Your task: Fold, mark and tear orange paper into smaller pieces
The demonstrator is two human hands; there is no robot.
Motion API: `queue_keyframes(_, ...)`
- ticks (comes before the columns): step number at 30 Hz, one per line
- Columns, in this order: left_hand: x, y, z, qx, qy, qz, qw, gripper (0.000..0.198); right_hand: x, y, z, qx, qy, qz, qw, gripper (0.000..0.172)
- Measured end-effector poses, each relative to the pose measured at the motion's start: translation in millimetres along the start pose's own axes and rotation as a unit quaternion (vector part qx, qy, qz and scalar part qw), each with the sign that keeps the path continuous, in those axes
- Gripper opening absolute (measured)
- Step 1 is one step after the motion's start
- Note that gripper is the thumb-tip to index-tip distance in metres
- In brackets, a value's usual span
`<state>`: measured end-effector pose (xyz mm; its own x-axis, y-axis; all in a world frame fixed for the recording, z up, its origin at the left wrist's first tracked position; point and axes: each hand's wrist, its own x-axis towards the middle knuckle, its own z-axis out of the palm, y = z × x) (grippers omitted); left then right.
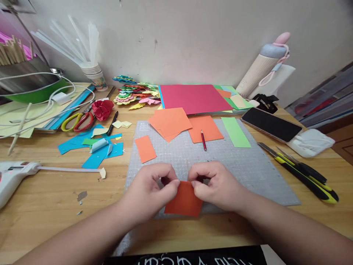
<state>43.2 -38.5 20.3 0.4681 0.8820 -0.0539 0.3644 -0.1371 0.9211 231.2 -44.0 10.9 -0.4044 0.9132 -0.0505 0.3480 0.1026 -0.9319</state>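
Between my two hands is an orange piece of paper (pixel 184 201), its top edge pinched at both corners. My left hand (pixel 154 187) grips the left corner between thumb and forefinger. The right corner is pinched the same way by my right hand (pixel 216 184). The paper tilts over the near edge of a grey cutting mat (pixel 171 167). Further up the mat lie overlapping orange sheets (pixel 171 121), another orange sheet (pixel 215 129) with a short red pencil (pixel 203 140) on it, a small orange strip (pixel 145 148) and a light green strip (pixel 235 131).
Left are blue paper scraps (pixel 95 157), scissors (pixel 77 120), a black pen (pixel 112 123) and a hot glue gun (pixel 16 175). Right are a phone (pixel 271 124), a yellow-black utility knife (pixel 300 173) and a white case (pixel 313 142). A magenta sheet (pixel 193 98) and a bottle (pixel 257 68) stand at the back.
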Motion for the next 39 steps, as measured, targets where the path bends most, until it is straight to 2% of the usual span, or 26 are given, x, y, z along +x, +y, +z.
queue_keyframes(4,2,2,-9.4,-0.033,0.046,-0.005,0.998,0.02,2,3,-14,0.003,0.025,0.018,1.0,0.011)
queue_keyframes(7,4,1,-18.7,-0.072,0.116,-0.011,0.991,0.02,4,6,-27,0.024,0.059,0.035,0.997,0.011)
queue_keyframes(10,7,-5,-22.4,-0.137,0.189,-0.015,0.972,0.017,7,11,-31,0.096,0.085,0.042,0.991,0.012)
queue_keyframes(12,9,-8,-19.2,-0.162,0.197,-0.027,0.967,0.018,10,13,-27,0.174,0.074,0.039,0.981,0.009)
queue_keyframes(15,9,-11,-9.7,-0.187,0.166,-0.061,0.966,0.019,12,16,-16,0.23,0.057,0.043,0.971,0.012)
queue_keyframes(17,8,-10,-4.3,-0.214,0.138,-0.081,0.964,0.019,13,18,-11,0.236,0.068,0.05,0.968,0.015)
queue_keyframes(21,6,-6,0.3,-0.295,0.05,-0.098,0.949,0.022,14,23,-14,0.279,0.084,0.037,0.956,0.019)
queue_keyframes(23,6,-4,0.5,-0.372,-0.002,-0.11,0.922,0.025,14,24,-17,0.29,0.04,0.027,0.956,0.021)
queue_keyframes(26,6,-3,-0.4,-0.46,-0.047,-0.145,0.875,0.026,12,22,-17,0.304,-0.048,0.015,0.951,0.021)
queue_keyframes(28,6,-3,-1.2,-0.48,-0.068,-0.162,0.86,0.022,11,21,-16,0.307,-0.079,0.006,0.948,0.021)
queue_keyframes(30,6,-3,-1.6,-0.485,-0.09,-0.164,0.855,0.027,10,19,-15,0.303,-0.09,0.003,0.949,0.021)
queue_keyframes(33,6,-4,-1.1,-0.459,-0.089,-0.154,0.87,0.031,9,19,-16,0.306,-0.079,0.016,0.949,0.022)
queue_keyframes(37,7,-9,0.3,-0.329,-0.053,-0.142,0.932,0.025,10,20,-18,0.342,-0.029,0.039,0.938,0.03)
queue_keyframes(39,9,-11,0.5,-0.283,-0.039,-0.14,0.948,0.024,11,20,-19,0.356,-0.002,0.04,0.933,0.033)
